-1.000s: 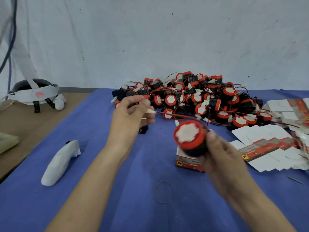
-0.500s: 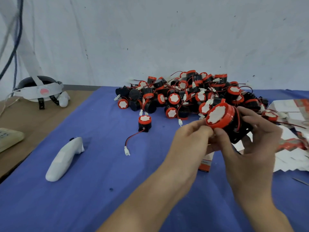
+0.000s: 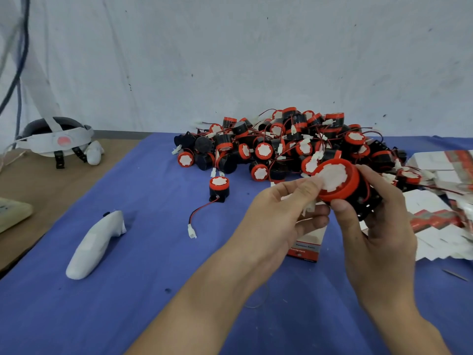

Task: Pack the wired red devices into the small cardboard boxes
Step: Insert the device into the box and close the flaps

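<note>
the right hand [image 3: 378, 239] curls round a round red and black plastic device with a white face [image 3: 337, 183] and holds it up above the blue cloth counter [image 3: 143, 303], tilted so the white face looks up and to the left. the thumb lies on the red rim at the front and the other fingers wrap the black back. the left hand [image 3: 276, 226] is right beside it. its thumb and fingers are bent and pinch a small white plug [image 3: 308, 207] just under the red rim, and one fingertip touches the white face.

under both hands a small red and white cardboard box [image 3: 307, 248] stands on the counter. the hands hide its top, so i cannot tell if it is open.

behind the hands lies a big pile of the same red and black devices [image 3: 268, 147] with wires all tangled. one more device [image 3: 219, 188] stands alone in front of the pile, and its red and black wire [image 3: 202, 210] trails toward the near side and ends in a white plug [image 3: 192, 230]. to the right lies a heap of flat unfolded cardboard boxes [image 3: 440, 226]. to the left a white plastic controller [image 3: 97, 244] lies on the cloth. further left, on the brown part of the counter [image 3: 51, 188], sits a white and grey headset [image 3: 55, 139].
</note>
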The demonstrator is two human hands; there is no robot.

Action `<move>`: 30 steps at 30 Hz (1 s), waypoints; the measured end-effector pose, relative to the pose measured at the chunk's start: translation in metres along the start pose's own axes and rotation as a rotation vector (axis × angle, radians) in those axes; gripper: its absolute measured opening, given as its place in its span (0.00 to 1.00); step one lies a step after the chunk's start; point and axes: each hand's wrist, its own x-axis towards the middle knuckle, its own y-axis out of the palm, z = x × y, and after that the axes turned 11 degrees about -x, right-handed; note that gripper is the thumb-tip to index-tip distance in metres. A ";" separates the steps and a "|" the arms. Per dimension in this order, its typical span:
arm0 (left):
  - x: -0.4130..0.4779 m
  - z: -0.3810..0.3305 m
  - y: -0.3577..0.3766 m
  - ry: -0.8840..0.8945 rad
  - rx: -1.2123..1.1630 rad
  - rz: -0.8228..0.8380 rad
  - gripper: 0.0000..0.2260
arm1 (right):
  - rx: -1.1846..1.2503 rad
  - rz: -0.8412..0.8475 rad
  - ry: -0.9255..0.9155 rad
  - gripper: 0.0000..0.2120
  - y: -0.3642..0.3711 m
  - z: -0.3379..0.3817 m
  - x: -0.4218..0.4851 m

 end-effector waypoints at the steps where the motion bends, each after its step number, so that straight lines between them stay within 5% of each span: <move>1: -0.001 0.000 0.000 -0.016 -0.022 0.011 0.10 | -0.004 -0.005 -0.010 0.25 0.000 0.000 0.000; 7: 0.002 -0.011 -0.008 0.011 0.004 -0.062 0.15 | 0.104 0.064 0.017 0.24 0.001 0.000 0.001; 12: 0.005 -0.024 -0.033 0.137 0.307 -0.190 0.12 | 0.137 0.038 0.275 0.21 -0.008 -0.010 0.008; 20: 0.005 -0.020 -0.047 0.113 0.558 -0.259 0.11 | -0.015 0.709 0.445 0.54 0.000 -0.049 -0.007; 26: 0.003 -0.012 -0.042 0.161 0.703 -0.263 0.05 | -0.211 0.715 0.333 0.35 0.015 -0.054 -0.021; 30: 0.006 -0.005 -0.044 0.159 0.831 -0.297 0.05 | -0.241 0.669 0.250 0.38 0.025 -0.038 -0.029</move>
